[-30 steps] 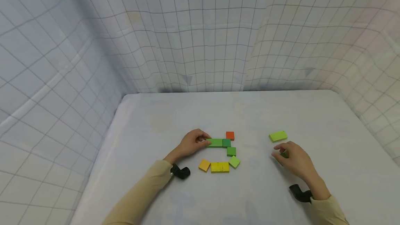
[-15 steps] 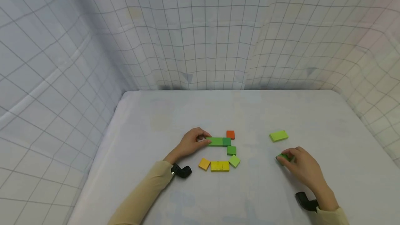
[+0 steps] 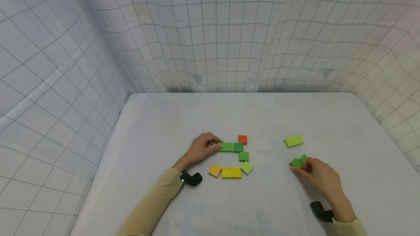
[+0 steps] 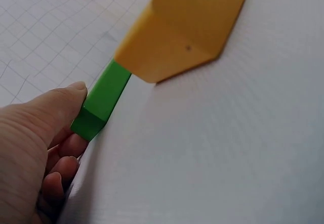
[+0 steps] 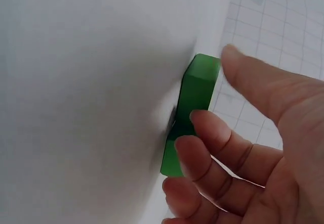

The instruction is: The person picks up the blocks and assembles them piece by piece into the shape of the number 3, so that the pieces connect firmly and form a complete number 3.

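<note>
My left hand (image 3: 201,151) pinches the left end of a long green block (image 3: 227,147) between thumb and fingers; the left wrist view shows its end face. A darker green square block (image 3: 239,147) abuts its right end. Over to the right, my right hand (image 3: 323,177) has its thumb and curled fingers around two small green blocks, the nearer block (image 3: 296,163) and the farther block (image 3: 303,158), side by side. In the right wrist view, fingertips overlap these green blocks (image 5: 200,90), and the thumb tip is right by their upper end.
A red block (image 3: 242,140) lies behind the dark green one. In front are a green square block (image 3: 244,156), a light green block (image 3: 247,167), yellow blocks (image 3: 231,173) and an orange block (image 3: 214,170). A lime rectangular block (image 3: 294,141) lies beyond my right hand.
My right hand has moved slightly right and toward me, and its fingers have drawn back, so that two green blocks show. My left hand keeps its hold on the long green block.
</note>
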The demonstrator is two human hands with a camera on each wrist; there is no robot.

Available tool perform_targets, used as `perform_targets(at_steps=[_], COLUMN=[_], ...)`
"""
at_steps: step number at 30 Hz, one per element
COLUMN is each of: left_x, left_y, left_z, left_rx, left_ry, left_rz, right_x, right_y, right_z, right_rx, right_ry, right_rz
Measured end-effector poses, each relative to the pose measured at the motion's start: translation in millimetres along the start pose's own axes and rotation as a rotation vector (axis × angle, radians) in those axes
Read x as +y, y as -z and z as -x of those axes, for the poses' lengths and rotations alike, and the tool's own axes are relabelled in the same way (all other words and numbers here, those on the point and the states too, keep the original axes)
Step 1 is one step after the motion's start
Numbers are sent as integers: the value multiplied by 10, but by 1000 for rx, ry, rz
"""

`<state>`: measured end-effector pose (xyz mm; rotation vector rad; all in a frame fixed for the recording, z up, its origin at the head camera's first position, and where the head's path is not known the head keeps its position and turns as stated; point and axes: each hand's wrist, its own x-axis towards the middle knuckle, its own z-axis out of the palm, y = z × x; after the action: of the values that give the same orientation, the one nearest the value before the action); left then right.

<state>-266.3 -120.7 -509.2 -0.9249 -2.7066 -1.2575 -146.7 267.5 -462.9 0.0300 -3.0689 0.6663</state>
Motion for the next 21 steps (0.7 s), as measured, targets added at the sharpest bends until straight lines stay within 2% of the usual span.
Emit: perform_targets(at_steps=[11, 18, 21], left_x=[11, 14, 11], left_y=[12, 5, 4], left_z=[-16, -13, -17], left_rx=[-18, -24, -22], left_ry=[16, 14, 25], left_rz=[2, 11, 8], right_x=[-88, -290, -369], right_y=[4, -21, -83], right_z=[-74, -241, -368], right_rx=[40, -73, -87], right_ry=[-33, -33, -8], right_rz=[33, -36, -68])
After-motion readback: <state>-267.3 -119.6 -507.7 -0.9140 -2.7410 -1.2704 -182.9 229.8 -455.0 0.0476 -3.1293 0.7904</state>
